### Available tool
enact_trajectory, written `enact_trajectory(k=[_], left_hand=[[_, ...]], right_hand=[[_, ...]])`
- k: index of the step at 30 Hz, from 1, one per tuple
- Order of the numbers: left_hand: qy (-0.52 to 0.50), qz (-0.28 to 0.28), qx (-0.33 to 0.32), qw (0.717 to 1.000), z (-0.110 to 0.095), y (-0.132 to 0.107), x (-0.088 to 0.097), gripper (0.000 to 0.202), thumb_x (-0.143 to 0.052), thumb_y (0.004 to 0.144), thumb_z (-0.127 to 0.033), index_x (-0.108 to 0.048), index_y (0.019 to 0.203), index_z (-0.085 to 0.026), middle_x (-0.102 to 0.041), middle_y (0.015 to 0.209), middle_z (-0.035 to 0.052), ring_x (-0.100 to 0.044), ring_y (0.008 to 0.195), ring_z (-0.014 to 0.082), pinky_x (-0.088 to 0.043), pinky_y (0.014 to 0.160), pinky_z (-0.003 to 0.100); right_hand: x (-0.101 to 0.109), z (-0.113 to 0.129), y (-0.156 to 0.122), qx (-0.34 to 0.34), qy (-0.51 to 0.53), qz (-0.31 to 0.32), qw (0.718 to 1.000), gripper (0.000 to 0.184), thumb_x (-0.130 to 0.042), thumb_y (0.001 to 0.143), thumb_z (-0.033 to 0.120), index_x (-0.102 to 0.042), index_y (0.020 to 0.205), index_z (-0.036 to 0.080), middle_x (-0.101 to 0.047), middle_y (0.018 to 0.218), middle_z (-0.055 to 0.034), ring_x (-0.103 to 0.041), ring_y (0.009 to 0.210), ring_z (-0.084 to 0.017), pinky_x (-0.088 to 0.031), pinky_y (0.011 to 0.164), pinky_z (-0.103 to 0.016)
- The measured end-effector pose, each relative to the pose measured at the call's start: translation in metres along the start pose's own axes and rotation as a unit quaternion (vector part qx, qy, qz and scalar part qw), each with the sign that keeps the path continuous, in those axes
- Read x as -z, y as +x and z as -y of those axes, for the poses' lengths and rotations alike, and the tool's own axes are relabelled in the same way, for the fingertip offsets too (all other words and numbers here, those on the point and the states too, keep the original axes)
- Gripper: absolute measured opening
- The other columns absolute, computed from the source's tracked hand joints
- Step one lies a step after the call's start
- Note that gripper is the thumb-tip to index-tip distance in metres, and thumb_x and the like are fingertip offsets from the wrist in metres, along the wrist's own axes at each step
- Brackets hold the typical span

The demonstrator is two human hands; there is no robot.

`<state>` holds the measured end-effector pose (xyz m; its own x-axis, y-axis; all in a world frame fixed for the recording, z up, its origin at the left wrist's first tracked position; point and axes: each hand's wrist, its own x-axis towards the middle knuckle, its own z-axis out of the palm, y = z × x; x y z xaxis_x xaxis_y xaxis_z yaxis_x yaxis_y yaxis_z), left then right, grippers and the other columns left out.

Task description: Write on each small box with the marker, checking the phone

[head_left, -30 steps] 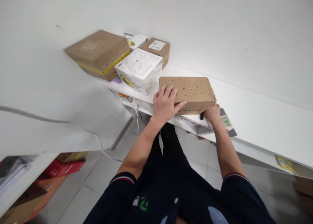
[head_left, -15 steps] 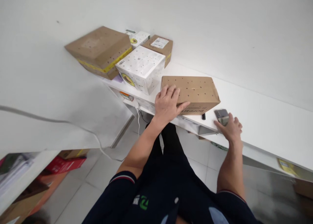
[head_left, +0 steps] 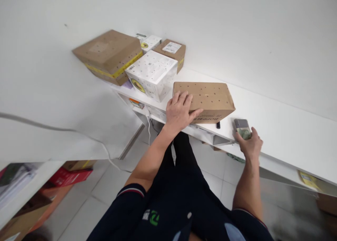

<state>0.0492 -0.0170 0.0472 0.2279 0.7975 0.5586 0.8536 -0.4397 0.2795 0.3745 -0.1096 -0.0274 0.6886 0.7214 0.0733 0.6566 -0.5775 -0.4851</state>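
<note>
My left hand (head_left: 179, 112) lies on the near left edge of a brown cardboard box (head_left: 205, 97) with small dark dots, fingers spread over its top and thumb along the front. Printed letters appear upside down on the box's front. To the right, my right hand (head_left: 251, 142) is closed round a mobile phone (head_left: 241, 124), thumb on its left side and fingers on its right. The phone has a grey top part and a greenish lower part. Between box and phone sits a small black object (head_left: 218, 125) near the shelf edge.
Left on the white shelf (head_left: 279, 128) stand a white dotted box (head_left: 154, 65), a large brown box with yellow tape (head_left: 107, 53) and a labelled carton (head_left: 173, 48). A grey cable (head_left: 65, 129) hangs at left. Lower left, another shelf holds papers and a red box (head_left: 71, 176).
My right hand has closed round the phone, which now shows more fully between thumb and fingers. My left hand stays on the cardboard box.
</note>
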Motion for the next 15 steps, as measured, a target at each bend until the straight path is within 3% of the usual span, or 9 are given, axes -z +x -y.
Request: enact_trajectory(k=[2,3,4,6,8,9,11,15], left_hand=[[0.002,-0.001,-0.002,1.000,-0.001,0.000,0.000,0.067,-0.044,0.093,-0.068,-0.063,0.131,-0.016,-0.063,0.139,0.0144,-0.052,0.133,0.0348,-0.044,0.104,0.045],[0.002,-0.001,-0.002,1.000,-0.001,0.000,0.000,0.067,-0.044,0.093,-0.068,-0.063,0.131,-0.016,-0.063,0.140,0.0142,-0.052,0.133,0.0350,-0.043,0.104,0.046],[0.003,0.000,-0.001,1.000,-0.001,0.001,0.000,0.068,-0.044,0.093,-0.068,-0.063,0.131,-0.016,-0.063,0.140,0.0140,-0.052,0.133,0.0351,-0.043,0.104,0.046],[0.005,0.004,0.001,1.000,-0.001,0.001,0.001,0.068,-0.044,0.093,-0.069,-0.063,0.131,-0.016,-0.063,0.140,0.0140,-0.052,0.133,0.0353,-0.044,0.104,0.046],[0.006,0.008,0.005,1.000,-0.002,0.000,0.001,0.067,-0.045,0.092,-0.068,-0.063,0.131,-0.016,-0.062,0.141,0.0144,-0.051,0.134,0.0356,-0.044,0.104,0.046],[0.005,0.010,0.006,1.000,-0.002,0.000,0.001,0.067,-0.046,0.092,-0.068,-0.063,0.131,-0.017,-0.062,0.141,0.0147,-0.051,0.134,0.0357,-0.044,0.104,0.047],[0.005,0.011,0.006,1.000,-0.002,0.000,0.002,0.066,-0.047,0.092,-0.067,-0.063,0.131,-0.017,-0.062,0.141,0.0148,-0.051,0.134,0.0358,-0.043,0.106,0.047],[0.009,0.019,0.005,1.000,-0.004,0.001,0.003,0.062,-0.050,0.093,-0.062,-0.061,0.134,-0.017,-0.061,0.143,0.0134,-0.050,0.135,0.0354,-0.043,0.108,0.048]], right_hand=[[0.004,0.004,-0.014,-0.064,0.172,-0.038,0.982,0.091,-0.071,0.061,0.052,-0.054,0.141,0.014,-0.067,0.121,-0.0147,-0.061,0.108,-0.030,-0.045,0.103,-0.050],[0.008,0.008,-0.022,-0.100,0.286,-0.040,0.952,0.085,-0.069,0.061,0.053,-0.057,0.136,0.015,-0.069,0.114,-0.0114,-0.063,0.100,-0.027,-0.049,0.096,-0.047],[0.011,0.013,-0.030,-0.130,0.407,-0.027,0.904,0.079,-0.066,0.062,0.054,-0.061,0.130,0.016,-0.069,0.109,-0.0090,-0.064,0.093,-0.024,-0.053,0.088,-0.043],[0.020,0.027,-0.049,-0.153,0.620,0.045,0.768,0.071,-0.058,0.065,0.059,-0.066,0.121,0.016,-0.069,0.102,-0.0079,-0.064,0.086,-0.022,-0.056,0.074,-0.038],[0.026,0.044,-0.070,-0.133,0.745,0.148,0.637,0.069,-0.057,0.068,0.062,-0.066,0.121,0.020,-0.070,0.106,-0.0082,-0.066,0.088,-0.022,-0.057,0.071,-0.037],[0.028,0.053,-0.081,-0.123,0.774,0.198,0.589,0.067,-0.058,0.071,0.062,-0.065,0.124,0.023,-0.071,0.109,-0.0078,-0.066,0.090,-0.022,-0.057,0.072,-0.038],[0.028,0.072,-0.102,-0.117,0.793,0.295,0.521,0.060,-0.055,0.079,0.064,-0.063,0.127,0.029,-0.071,0.116,-0.0064,-0.067,0.092,-0.022,-0.059,0.074,-0.040],[0.019,0.113,-0.133,-0.140,0.729,0.510,0.434,0.058,-0.044,0.087,0.071,-0.062,0.126,0.031,-0.069,0.127,-0.0057,-0.070,0.087,-0.022,-0.060,0.074,-0.047]])
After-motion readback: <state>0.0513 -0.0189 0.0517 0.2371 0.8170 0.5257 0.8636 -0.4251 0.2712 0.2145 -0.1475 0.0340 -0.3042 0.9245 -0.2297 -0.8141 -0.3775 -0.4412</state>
